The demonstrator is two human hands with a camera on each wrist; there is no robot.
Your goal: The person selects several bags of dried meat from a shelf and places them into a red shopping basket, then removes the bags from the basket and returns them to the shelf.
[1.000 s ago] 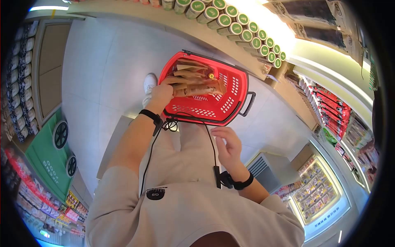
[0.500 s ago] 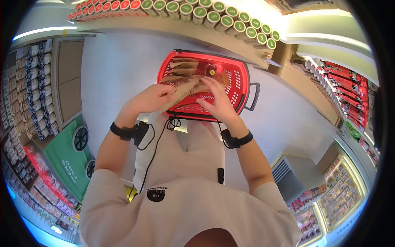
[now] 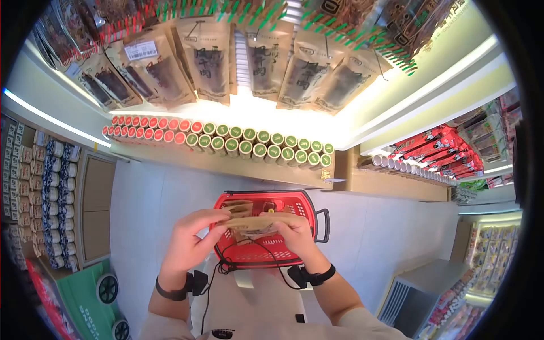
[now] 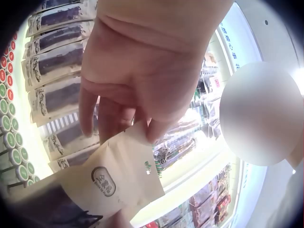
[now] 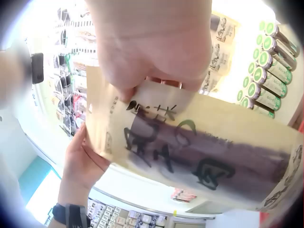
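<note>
Both hands hold a kraft-paper pouch above the red shopping basket. A dark window shows on the pouch, with black brushed characters. My left hand pinches the pouch's top end between thumb and fingers, as the left wrist view shows at the corner near the oval logo. My right hand grips the pouch's other part, thumb on the near side; in the right wrist view its fingers go behind the paper. Below, in the basket, lie more kraft pouches and a bottle with a yellow cap.
Behind the basket runs a ledge lined with red- and green-lidded cans. Kraft pouches hang on hooks above it. A green cart stands at left, a grey vented unit at right. A black cable hangs before me.
My left hand raised the pouch from the basket; my right hand came from the basket's near side and took hold of it too. The head view tilted up toward the shelf.
</note>
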